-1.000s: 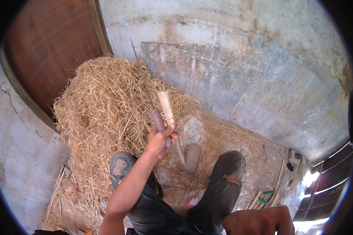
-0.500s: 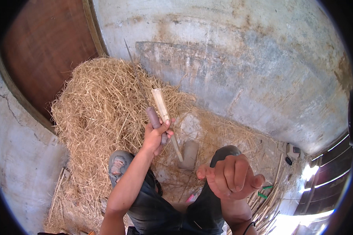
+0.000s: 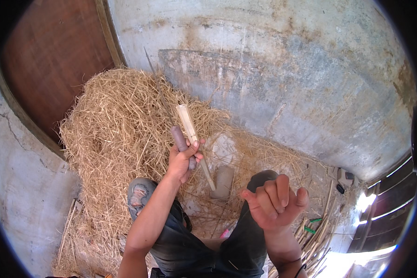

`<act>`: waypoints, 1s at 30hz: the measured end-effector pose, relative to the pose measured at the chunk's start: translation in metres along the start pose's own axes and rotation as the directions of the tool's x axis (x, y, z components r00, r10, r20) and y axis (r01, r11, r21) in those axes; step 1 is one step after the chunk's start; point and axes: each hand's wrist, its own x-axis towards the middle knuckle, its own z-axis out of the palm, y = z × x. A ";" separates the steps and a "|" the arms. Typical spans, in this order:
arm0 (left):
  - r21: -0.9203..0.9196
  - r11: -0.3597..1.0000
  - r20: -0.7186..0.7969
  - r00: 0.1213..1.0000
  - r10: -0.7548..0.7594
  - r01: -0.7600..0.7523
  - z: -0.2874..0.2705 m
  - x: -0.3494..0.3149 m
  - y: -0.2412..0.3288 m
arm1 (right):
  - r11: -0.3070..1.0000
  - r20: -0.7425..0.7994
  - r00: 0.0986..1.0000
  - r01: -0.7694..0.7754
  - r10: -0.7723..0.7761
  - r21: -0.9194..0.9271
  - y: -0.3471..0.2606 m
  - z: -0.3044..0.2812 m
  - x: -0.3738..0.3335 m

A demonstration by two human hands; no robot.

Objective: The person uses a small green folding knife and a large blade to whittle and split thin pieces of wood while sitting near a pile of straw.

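My left hand [image 3: 183,160] is closed around two things, held out in front of my knees. One is a long knife [image 3: 178,136] with a thick purplish-brown handle and a thin dark blade, seen nearly edge-on and pointing up toward the wall. Beside it lies a pale split strip of bamboo or wood [image 3: 186,121], pinched by the thumb and fingers, its lower end hanging below the hand. Over my right knee my right hand [image 3: 275,204] is raised, palm partly up. Its fingers are loosely curled and apart, with nothing in them.
A big straw heap [image 3: 116,116] stands against a brown door [image 3: 55,60] and a stained wall [image 3: 287,78]. A short greyish block [image 3: 223,183] lies on the floor between my knees. At right are sticks with green ties [image 3: 312,227] and a small black-and-white object [image 3: 345,178].
My right hand has turned slightly, shifted a little to the right, and its fingers have loosened. The left hand, knife and strip have hardly moved.
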 end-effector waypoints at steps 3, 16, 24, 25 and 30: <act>-0.022 1.000 -0.035 0.999 0.004 -0.005 -0.001 -0.003 0.001 | 0.979 -0.091 0.996 -0.010 -0.009 -0.204 -0.011 -0.013 -0.007; -0.021 1.000 -0.014 1.000 -0.012 0.012 0.003 -0.003 0.002 | 0.027 -0.993 0.088 -0.996 0.078 -0.086 -0.043 -0.183 -0.355; 0.024 0.999 0.035 0.999 -0.027 0.026 0.015 -0.005 0.001 | 0.821 -0.978 0.210 -0.558 -0.002 -0.121 -0.070 -0.110 -0.245; 0.026 0.999 0.034 0.999 -0.037 0.036 0.014 -0.007 -0.001 | 0.762 -0.872 0.465 -0.506 -0.156 -0.405 -0.081 -0.087 -0.206; 0.016 0.999 0.078 0.996 -0.037 0.036 0.027 -0.009 -0.013 | 0.259 -0.146 0.845 -0.009 -0.515 -0.966 -0.085 0.005 -0.059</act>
